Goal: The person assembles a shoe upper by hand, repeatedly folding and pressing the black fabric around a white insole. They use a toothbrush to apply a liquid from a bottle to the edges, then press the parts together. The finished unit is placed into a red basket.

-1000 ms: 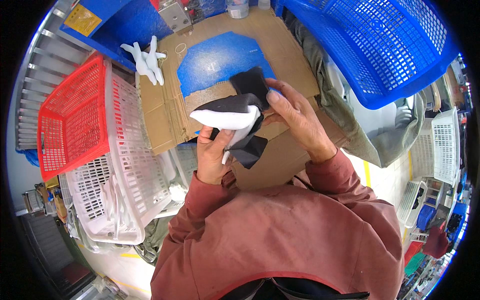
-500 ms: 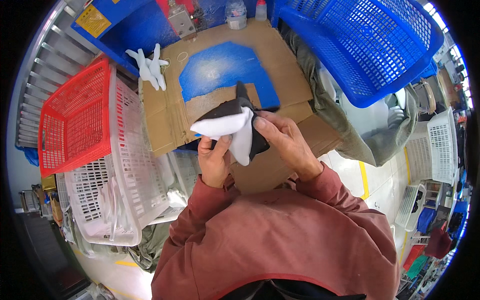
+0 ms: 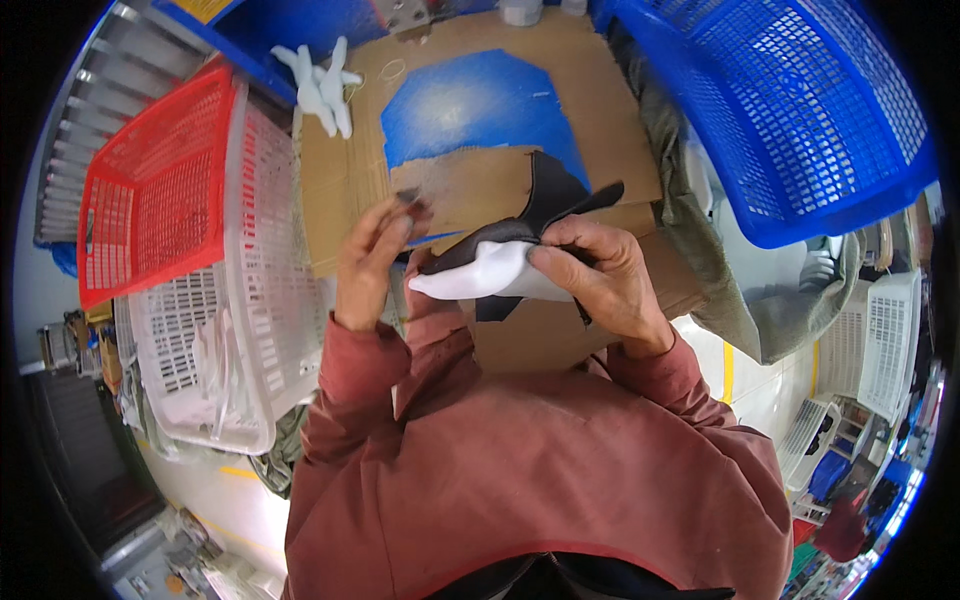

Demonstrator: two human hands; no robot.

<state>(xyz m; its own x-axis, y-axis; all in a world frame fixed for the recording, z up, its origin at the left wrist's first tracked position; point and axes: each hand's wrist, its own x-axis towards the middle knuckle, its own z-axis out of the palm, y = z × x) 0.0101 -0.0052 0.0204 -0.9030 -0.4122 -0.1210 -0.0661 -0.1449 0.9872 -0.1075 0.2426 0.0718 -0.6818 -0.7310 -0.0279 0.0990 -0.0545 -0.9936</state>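
Left hand (image 3: 366,262) has moved leftward, its grip too blurred to tell, while right hand (image 3: 612,285) pinches white form (image 3: 490,272) and black material (image 3: 550,192).

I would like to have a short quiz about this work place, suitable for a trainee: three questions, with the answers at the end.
1. Multiple choice. What does the thumb of the right hand press on?
A) the blue basket
B) the white curved piece
C) the yellow floor line

2. True or false. In the picture, the red basket is to the left of the cardboard.

3. Short answer. What colour is the large patch on the cardboard?

Key
1: B, the white curved piece.
2: True.
3: Blue, with a paler, whitish area.
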